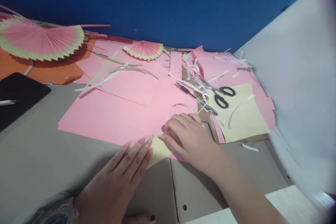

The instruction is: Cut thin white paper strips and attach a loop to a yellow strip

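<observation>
A small piece of pale yellow paper lies over the lower edge of a large pink sheet, partly covered by both hands. My left hand rests flat on its left part, fingers stretched out and nothing gripped. At its upper right, my right hand is curled, with thumb and fingertips closing on the yellow paper's edge. The fingers hide part of that edge. Just beyond the right hand are a curl of white paper strip and a black pen.
Scissors with black handles lie on a yellow sheet to the right. Pleated pink-and-yellow paper fans, one large and one small, sit behind. A dark flat object is at left. A blue wall closes the back.
</observation>
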`<state>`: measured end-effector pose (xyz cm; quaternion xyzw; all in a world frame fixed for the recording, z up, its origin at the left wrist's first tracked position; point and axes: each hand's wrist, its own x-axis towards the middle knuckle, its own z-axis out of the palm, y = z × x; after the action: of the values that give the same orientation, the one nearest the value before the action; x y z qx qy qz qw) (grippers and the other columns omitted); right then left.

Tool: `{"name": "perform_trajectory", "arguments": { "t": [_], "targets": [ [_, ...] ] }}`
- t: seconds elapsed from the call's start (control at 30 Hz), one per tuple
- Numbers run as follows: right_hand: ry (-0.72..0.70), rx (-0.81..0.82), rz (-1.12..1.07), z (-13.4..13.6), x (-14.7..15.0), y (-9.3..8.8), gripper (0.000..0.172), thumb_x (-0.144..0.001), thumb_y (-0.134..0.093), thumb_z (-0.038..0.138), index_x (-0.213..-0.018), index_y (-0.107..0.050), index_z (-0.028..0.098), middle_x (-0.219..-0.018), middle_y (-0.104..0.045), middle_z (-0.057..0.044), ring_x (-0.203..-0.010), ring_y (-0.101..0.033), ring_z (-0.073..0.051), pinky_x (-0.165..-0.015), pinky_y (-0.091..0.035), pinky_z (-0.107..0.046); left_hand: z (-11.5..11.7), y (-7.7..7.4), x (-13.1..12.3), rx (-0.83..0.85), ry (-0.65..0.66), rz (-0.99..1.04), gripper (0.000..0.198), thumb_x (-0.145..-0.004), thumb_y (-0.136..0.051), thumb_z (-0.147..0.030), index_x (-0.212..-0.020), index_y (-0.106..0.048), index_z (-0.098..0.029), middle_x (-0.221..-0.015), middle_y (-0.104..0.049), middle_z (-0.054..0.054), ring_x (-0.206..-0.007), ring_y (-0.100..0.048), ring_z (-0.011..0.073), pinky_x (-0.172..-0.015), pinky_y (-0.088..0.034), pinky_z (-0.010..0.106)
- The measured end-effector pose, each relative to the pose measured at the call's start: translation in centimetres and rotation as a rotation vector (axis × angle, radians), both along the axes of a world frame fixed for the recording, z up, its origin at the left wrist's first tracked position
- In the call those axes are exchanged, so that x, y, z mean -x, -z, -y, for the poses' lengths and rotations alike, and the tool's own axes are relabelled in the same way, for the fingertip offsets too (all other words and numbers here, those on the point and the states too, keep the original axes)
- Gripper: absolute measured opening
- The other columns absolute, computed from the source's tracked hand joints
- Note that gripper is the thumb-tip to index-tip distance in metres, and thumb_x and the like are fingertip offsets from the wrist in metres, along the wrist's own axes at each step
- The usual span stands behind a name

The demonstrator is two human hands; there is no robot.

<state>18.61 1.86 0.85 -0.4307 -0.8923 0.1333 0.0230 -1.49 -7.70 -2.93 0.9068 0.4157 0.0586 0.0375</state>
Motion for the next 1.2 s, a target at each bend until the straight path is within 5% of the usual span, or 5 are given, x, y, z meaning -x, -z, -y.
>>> {"name": "perform_trajectory", "arguments": {
  "t": [0.3, 0.63, 0.87, 1.2],
  "targets": [
    [-0.001, 0.051, 0.084, 0.1, 0.4, 0.0, 0.023, -0.092, -0.039, 0.026, -0.078, -0.055, 0.02, -0.083, -0.049, -0.002, -0.082, -0.044, -0.016, -0.078, -0.028, -0.034, -0.1, 0.6, 0.2, 0.007, 0.027, 0.014, 0.099, -0.069, -0.047, -0.067, -0.141, -0.021, -0.004, -0.147, -0.027, 0.016, -0.136, -0.015, 0.0282, -0.111, -0.002, 0.038],
    [0.037, -0.087, 0.051, 0.0, 0.3, 1.7, 0.022, -0.089, -0.042, 0.026, -0.072, -0.055, 0.019, -0.08, -0.051, -0.002, -0.077, -0.044, -0.016, -0.071, -0.027, -0.034, 0.0, 1.2, 0.8, 0.022, 0.088, 0.043, 0.093, -0.076, -0.041, -0.064, -0.142, -0.017, -0.004, -0.147, -0.026, 0.017, -0.137, -0.01, 0.0291, -0.111, -0.001, 0.039],
    [0.059, -0.105, -0.006, 0.0, 0.3, 2.1, 0.019, -0.084, -0.047, 0.02, -0.067, -0.054, 0.019, -0.075, -0.05, 0.0, -0.072, -0.045, -0.014, -0.066, -0.025, -0.032, 0.1, 1.4, 0.4, 0.029, 0.013, 0.029, 0.08, -0.077, -0.046, -0.028, -0.144, -0.006, -0.011, -0.148, -0.028, 0.011, -0.138, -0.011, 0.0225, -0.111, -0.004, 0.036],
    [0.056, -0.142, -0.055, 0.0, 0.0, 2.3, 0.019, -0.083, -0.05, 0.019, -0.064, -0.05, 0.018, -0.071, -0.048, 0.001, -0.068, -0.044, -0.012, -0.066, -0.025, -0.03, 0.1, 1.6, 0.6, 0.021, 0.033, 0.031, 0.073, -0.078, -0.043, -0.026, -0.143, -0.015, -0.009, -0.147, -0.028, 0.012, -0.137, -0.013, 0.0254, -0.112, -0.005, 0.038]
  ]
}}
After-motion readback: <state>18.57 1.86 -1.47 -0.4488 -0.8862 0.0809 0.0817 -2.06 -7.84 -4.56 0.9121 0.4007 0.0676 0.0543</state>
